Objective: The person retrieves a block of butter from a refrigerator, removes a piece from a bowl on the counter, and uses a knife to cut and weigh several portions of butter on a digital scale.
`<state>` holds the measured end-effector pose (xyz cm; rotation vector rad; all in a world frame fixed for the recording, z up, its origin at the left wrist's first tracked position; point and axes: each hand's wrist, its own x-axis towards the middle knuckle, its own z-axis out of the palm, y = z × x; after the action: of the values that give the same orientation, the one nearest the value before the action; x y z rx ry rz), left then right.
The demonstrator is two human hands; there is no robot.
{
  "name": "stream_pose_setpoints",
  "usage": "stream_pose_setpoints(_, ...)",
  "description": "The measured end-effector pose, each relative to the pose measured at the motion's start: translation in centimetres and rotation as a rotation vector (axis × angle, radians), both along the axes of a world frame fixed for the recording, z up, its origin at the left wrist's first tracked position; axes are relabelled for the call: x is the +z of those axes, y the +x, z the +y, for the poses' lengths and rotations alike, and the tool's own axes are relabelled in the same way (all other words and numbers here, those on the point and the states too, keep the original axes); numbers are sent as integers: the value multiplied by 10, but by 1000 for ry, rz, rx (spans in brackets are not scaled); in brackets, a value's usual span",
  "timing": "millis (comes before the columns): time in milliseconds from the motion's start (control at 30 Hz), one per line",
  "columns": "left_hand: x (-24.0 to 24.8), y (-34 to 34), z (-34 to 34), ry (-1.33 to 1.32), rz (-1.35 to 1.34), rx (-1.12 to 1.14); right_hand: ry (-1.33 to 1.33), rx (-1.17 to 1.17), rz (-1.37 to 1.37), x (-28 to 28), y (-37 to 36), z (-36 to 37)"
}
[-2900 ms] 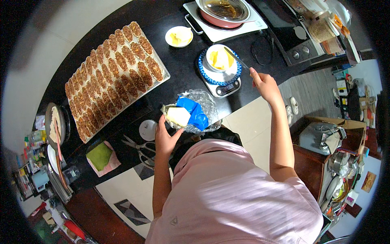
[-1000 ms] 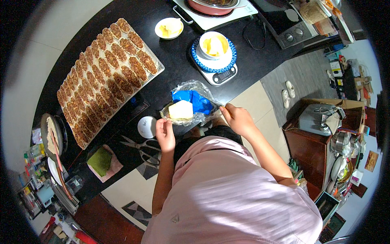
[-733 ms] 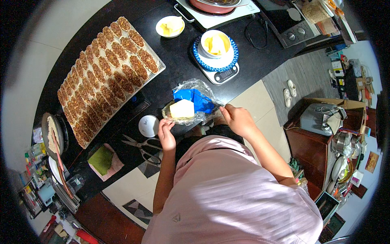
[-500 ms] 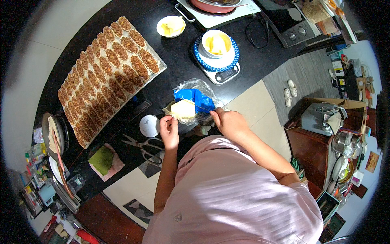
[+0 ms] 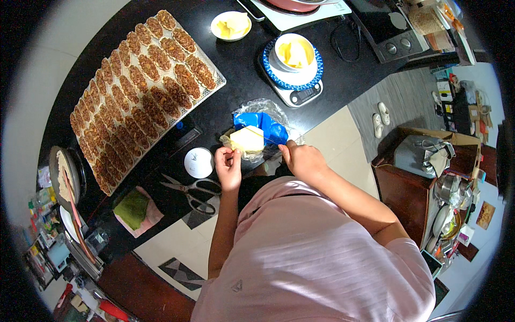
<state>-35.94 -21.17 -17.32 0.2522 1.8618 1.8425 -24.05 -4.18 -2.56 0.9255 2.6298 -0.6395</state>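
A pale yellow block of butter (image 5: 248, 139) lies on its blue wrapper (image 5: 272, 129), with crumpled clear plastic wrap (image 5: 262, 105) spread around it. My left hand (image 5: 228, 167) is closed, its thumb and fingertips pinching the edge of the wrap beside the butter's near left corner. My right hand (image 5: 303, 160) is closed around the end of a thin knife, seen almost edge-on, which reaches left over the blue wrapper to the butter; whether its blade has cut in I cannot tell. Beyond, a white bowl (image 5: 294, 52) with yellow pieces stands on a blue-rimmed plate on a kitchen scale (image 5: 300, 96).
Left of the wrap are a small white round lid or dish (image 5: 198, 162), scissors (image 5: 194, 189) and a green and pink cloth (image 5: 138, 211). A large tray (image 5: 219, 83) of brown-topped oval pieces covers the counter's left. A second bowl (image 5: 231, 36) of yellow pieces stands behind.
The whole view has shifted slightly. Both hands stay at the butter, the left still pinching the wrap and the right still holding the knife.
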Motion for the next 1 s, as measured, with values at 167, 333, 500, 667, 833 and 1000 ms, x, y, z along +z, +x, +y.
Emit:
stream_pose_setpoints(167,0,-1,2,-10,-17,-32,-46,-14,-2,-14,1,0)
stream_pose_setpoints(333,11,-1,3,30,-48,-37,-64,-16,-10,-23,-1,0)
stream_pose_setpoints(500,16,-1,3,-64,-58,-46,-51,-37,-10,-28,-2,-4)
stream_pose_setpoints(667,25,-2,5,-149,-72,-53,-52,-59,17,-33,-7,-4)
stream_pose_setpoints(833,35,-3,9,-172,-39,-47,-53,-65,-53,-35,-15,-4)
stream_pose_setpoints(1000,33,-3,9,-166,-54,-44,-62,-68,-41,-48,-14,-6)
